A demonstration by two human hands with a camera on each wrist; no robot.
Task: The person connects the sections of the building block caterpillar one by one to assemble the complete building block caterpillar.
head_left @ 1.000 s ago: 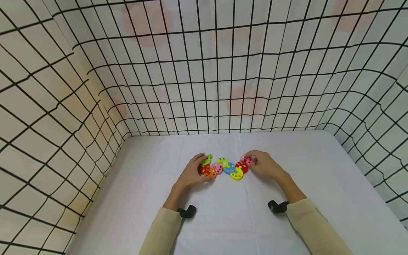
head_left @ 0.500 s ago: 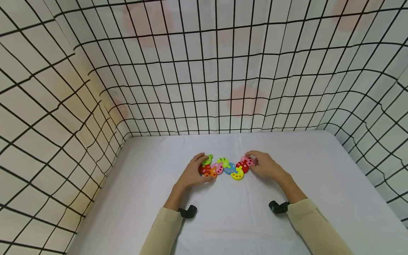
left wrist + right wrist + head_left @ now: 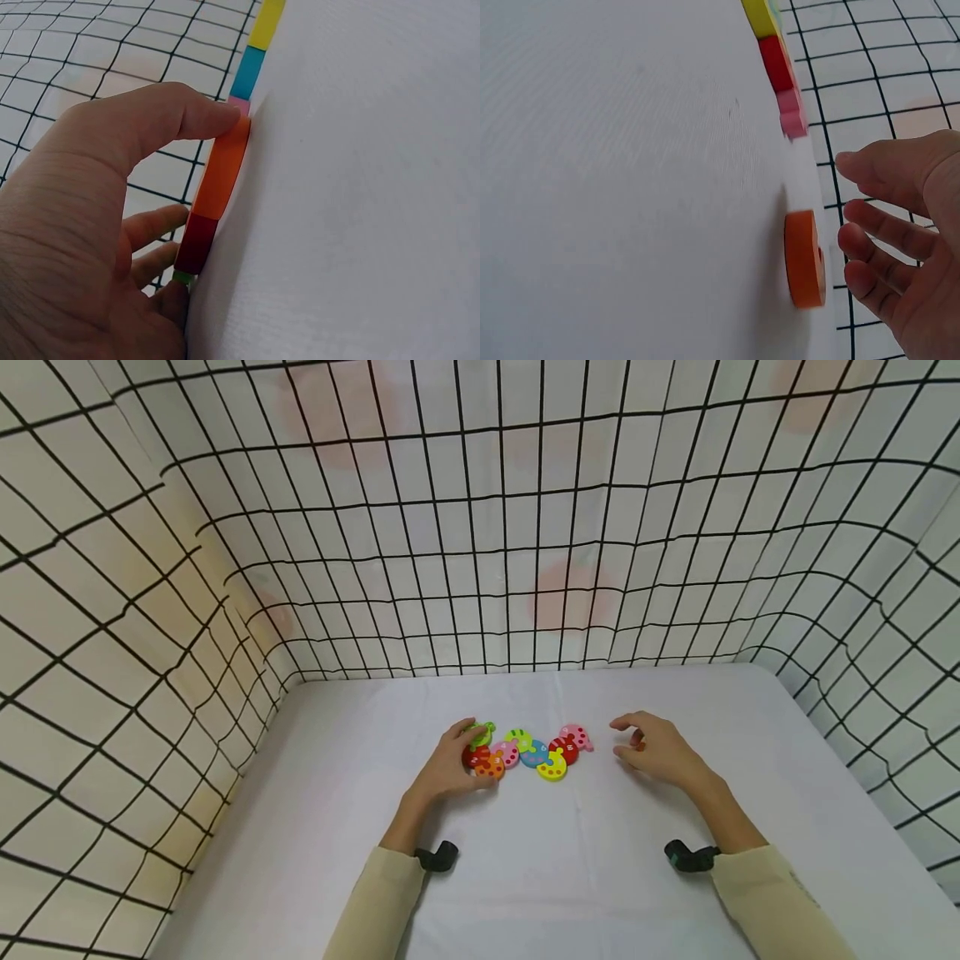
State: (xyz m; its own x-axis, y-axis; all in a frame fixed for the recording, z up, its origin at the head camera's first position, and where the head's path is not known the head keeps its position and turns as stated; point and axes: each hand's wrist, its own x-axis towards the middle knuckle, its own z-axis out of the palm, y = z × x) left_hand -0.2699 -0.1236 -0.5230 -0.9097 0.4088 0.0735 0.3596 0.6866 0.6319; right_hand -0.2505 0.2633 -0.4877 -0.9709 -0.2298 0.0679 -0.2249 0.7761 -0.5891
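Colourful spotted and striped puzzle pieces, some with numbers, join in a wavy chain [image 3: 535,754] on the white table. At the chain's left end my left hand [image 3: 447,767] grips the pieces, thumb at the orange piece [image 3: 221,169] and fingers around the far side by the red piece [image 3: 198,244] and green piece [image 3: 483,737]. My right hand [image 3: 662,752] stands apart from the pink piece [image 3: 575,737] at the right end, its fingers loosely bent. A loose orange piece [image 3: 804,259] lies near those fingers; in the head view the hand mostly hides it.
A white cloth covers the table [image 3: 540,868]. Black wire grid panels [image 3: 510,543] stand at the back and both sides. Each wrist carries a small black camera, such as the left one [image 3: 438,857].
My right hand has let go of the chain's right end and moved right, uncovering the pink piece and showing a bit of the orange one. My left hand has stayed in place.
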